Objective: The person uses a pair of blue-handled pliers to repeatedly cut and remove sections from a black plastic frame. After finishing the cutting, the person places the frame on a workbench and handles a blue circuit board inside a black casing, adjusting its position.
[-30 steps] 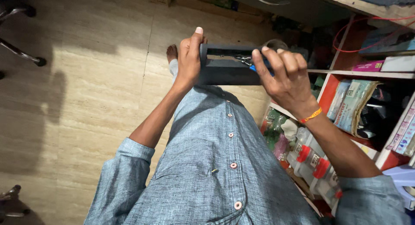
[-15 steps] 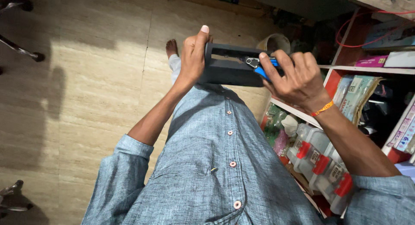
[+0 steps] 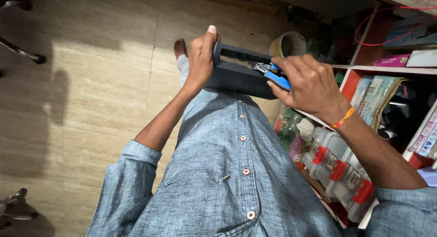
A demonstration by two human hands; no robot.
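Observation:
I stand over a tiled floor in a blue denim shirt. My left hand [image 3: 201,55] grips the left end of a long black box-shaped device [image 3: 239,73] held out in front of my chest. My right hand [image 3: 309,84] holds a pair of blue-handled pliers [image 3: 273,73]. The metal jaws of the pliers sit inside the open slot along the top of the black device. An orange thread band circles my right wrist.
Red shelving [image 3: 359,78] stands at the right, with clear plastic jars with red lids [image 3: 337,166] below and packets above. A cream bucket [image 3: 287,45] sits behind the device. Metal chair legs [image 3: 20,50] stand at the far left, and my bare foot [image 3: 180,47] is ahead.
My right hand slid down and to the right along the device, drawing the pliers with it. The left hand kept its grip on the left end.

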